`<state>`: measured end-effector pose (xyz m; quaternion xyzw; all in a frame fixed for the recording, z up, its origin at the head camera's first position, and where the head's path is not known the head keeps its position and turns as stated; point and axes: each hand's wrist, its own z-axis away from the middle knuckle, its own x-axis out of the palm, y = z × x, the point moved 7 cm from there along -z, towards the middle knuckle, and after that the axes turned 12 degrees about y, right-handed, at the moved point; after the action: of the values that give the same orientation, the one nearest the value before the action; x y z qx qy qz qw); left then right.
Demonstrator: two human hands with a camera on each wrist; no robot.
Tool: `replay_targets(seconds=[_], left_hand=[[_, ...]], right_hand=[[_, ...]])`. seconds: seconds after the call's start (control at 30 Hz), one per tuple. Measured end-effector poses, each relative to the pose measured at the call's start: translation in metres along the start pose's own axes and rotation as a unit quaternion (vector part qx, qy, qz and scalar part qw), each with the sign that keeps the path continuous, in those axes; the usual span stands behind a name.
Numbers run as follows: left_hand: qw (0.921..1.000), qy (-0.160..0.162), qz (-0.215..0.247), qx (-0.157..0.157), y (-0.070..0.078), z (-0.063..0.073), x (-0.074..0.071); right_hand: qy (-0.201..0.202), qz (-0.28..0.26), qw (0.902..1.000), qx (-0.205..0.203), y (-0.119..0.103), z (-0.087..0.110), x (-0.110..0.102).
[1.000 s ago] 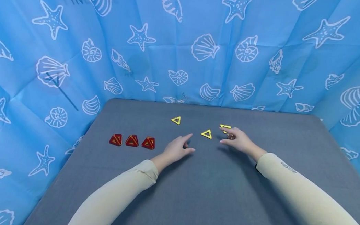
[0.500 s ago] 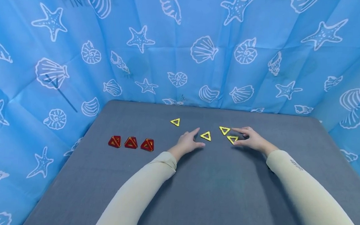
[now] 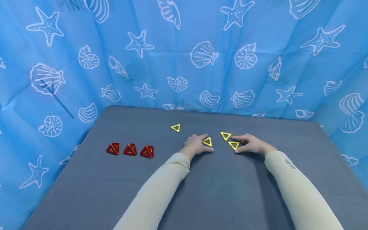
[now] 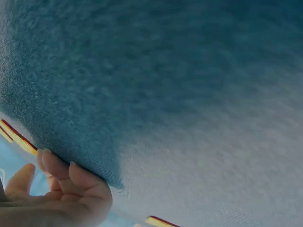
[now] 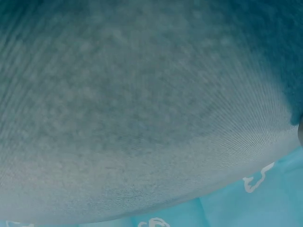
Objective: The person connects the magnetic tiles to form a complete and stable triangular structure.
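My left hand [image 3: 195, 145] holds a flat yellow triangle frame [image 3: 207, 141], its thumb and forefinger on either side. In the left wrist view the same hand [image 4: 71, 194] shows curled fingers, the tips at the end of a yellow strip with a red edge [image 4: 19, 138]. To the right, my right hand [image 3: 252, 144] has its thumb and forefinger around a second yellow triangle [image 3: 233, 145], close behind which lies a third triangle [image 3: 225, 136]. Apart from these sits another yellow triangle [image 3: 175, 128]. The right wrist view shows mostly cloth; finger contact is hidden there.
Three red pyramid-like pieces with yellow lines stand in a row on the left: one at the far left [image 3: 113, 148], a middle one [image 3: 130, 149] and a right one [image 3: 147, 151]. Grey cloth covers the table [image 3: 216, 201]. A blue seashell-print curtain [image 3: 162, 57] hangs behind.
My left hand has moved right to the nearest yellow triangle. The right hand has let go of its triangle, drawn back right, then closed in around it again.
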<state>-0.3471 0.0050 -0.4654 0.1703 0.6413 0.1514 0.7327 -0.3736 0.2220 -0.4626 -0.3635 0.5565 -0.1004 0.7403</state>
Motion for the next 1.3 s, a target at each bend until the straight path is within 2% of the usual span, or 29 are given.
replay_targets(seconds=[0.27, 0.57, 0.83, 1.0, 1.1, 1.3], left_hand=[[0.9981, 0.011, -0.035, -0.049, 0.001, -0.008, 0.008], [0.9938, 0.023, -0.071, -0.081, 0.003, -0.011, 0.012], [0.9938, 0.041, -0.062, -0.084, 0.004, -0.011, 0.010], [0.9927, 0.049, -0.048, -0.100, 0.004, -0.012, 0.009], [0.9918, 0.054, -0.037, -0.109, 0.003, -0.010, 0.008], [0.9921, 0.063, -0.005, -0.109, 0.003, -0.009, 0.005]], right_hand=[[0.013, 0.015, 0.9992, 0.035, 0.001, -0.003, 0.006], [0.014, 0.029, 0.9986, 0.043, 0.006, -0.005, 0.008], [0.021, 0.021, 0.9985, 0.047, 0.004, -0.005, 0.005], [0.023, 0.021, 0.9986, 0.042, 0.005, -0.006, 0.005], [0.023, 0.019, 0.9987, 0.040, 0.005, -0.007, 0.006], [0.024, 0.006, 0.9988, 0.043, 0.005, -0.006, 0.005]])
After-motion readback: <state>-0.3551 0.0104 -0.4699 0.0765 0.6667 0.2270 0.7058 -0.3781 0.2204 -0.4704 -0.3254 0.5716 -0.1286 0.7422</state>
